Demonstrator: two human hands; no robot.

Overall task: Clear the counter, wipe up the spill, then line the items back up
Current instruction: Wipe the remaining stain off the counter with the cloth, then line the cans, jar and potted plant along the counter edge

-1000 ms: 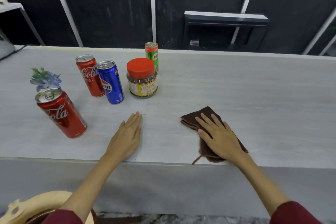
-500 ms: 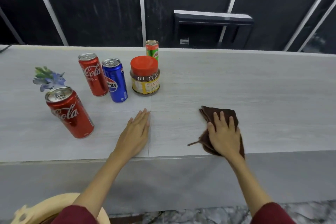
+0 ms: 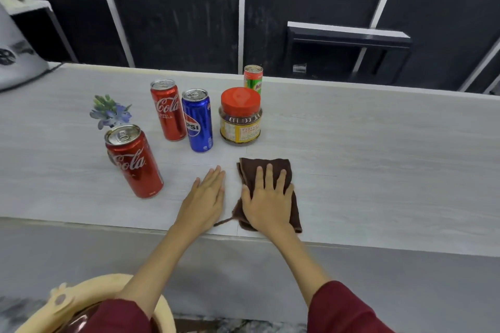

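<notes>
While the cans and jar (image 3: 240,116) stand grouped at the rear, my right hand (image 3: 266,199) presses flat, fingers spread, on the brown cloth (image 3: 266,170) near the bench (image 3: 378,159) front edge for wiping; my left hand (image 3: 207,196) rests flat beside it, bracing.

L hand (image 3: 206,199) flat, fingers straight, R hand (image 3: 266,201) flat, fingers spread, both arms extended fwd

Surface: pale wood-grain counter (image 3: 365,143).
On it: two red cola cans (image 3: 134,161) (image 3: 168,109), blue can (image 3: 197,119), red-lidded jar (image 3: 240,116), green can (image 3: 253,77), flower sprig (image 3: 109,111), brown cloth (image 3: 266,167).
</notes>
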